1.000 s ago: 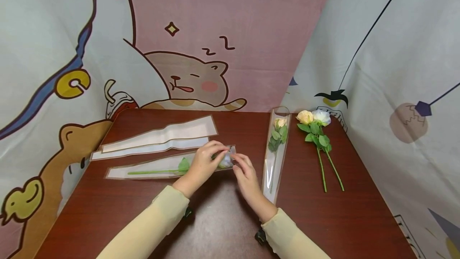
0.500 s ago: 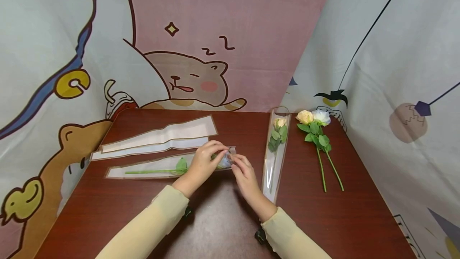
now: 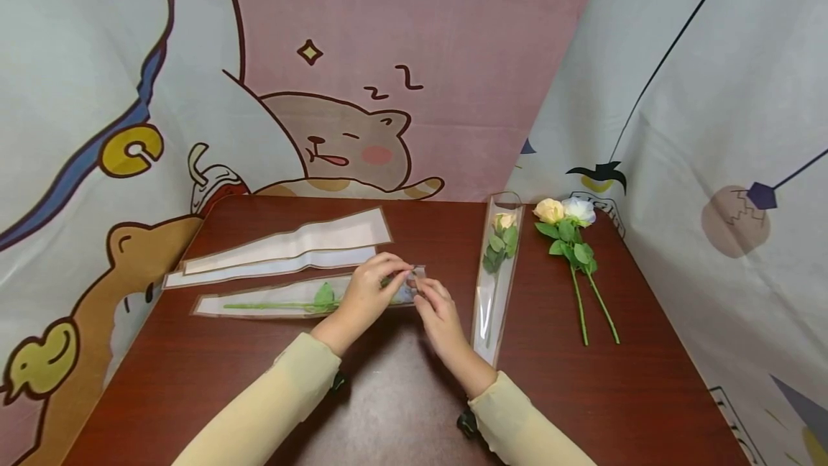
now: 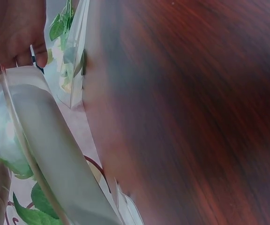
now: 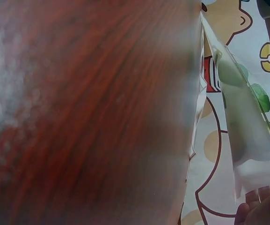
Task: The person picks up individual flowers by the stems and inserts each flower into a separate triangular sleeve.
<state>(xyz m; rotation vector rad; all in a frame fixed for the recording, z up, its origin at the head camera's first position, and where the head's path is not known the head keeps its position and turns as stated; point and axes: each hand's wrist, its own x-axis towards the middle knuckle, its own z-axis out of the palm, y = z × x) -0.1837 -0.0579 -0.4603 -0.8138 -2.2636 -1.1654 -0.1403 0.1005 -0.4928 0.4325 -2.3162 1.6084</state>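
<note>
A long tapered clear-and-white flower sleeve (image 3: pixel 278 292) with a brownish border lies crosswise under my hands. Inside it is a bluish rose (image 3: pixel 405 296), its green leaf (image 3: pixel 324 295) and stem pointing left. My left hand (image 3: pixel 374 286) covers part of the bloom and pinches the sleeve near its wide right end. At that open end the fingers of my right hand (image 3: pixel 441 311) pinch the rim. In the left wrist view the sleeve (image 4: pixel 64 145) is seen edge-on, slightly raised, with the right hand (image 4: pixel 18 37) at its mouth. The right wrist view shows the sleeve's pale underside (image 5: pixel 247 126).
Two flat sleeves (image 3: pixel 291 241) overlap behind, at the back left. Right of my hands lies a sleeve (image 3: pixel 486 308) holding a peach rose (image 3: pixel 504 221). Farther right, a loose peach rose (image 3: pixel 548 211) and a white-blue rose (image 3: pixel 578 211) rest side by side. Printed cloth hangs around the table (image 3: pixel 382 408).
The rose has slid a little to the left, deeper into the sleeve, its stem and leaf shifting toward the narrow end. Both hands stay nearly in place, the right fingers moving slightly left.
</note>
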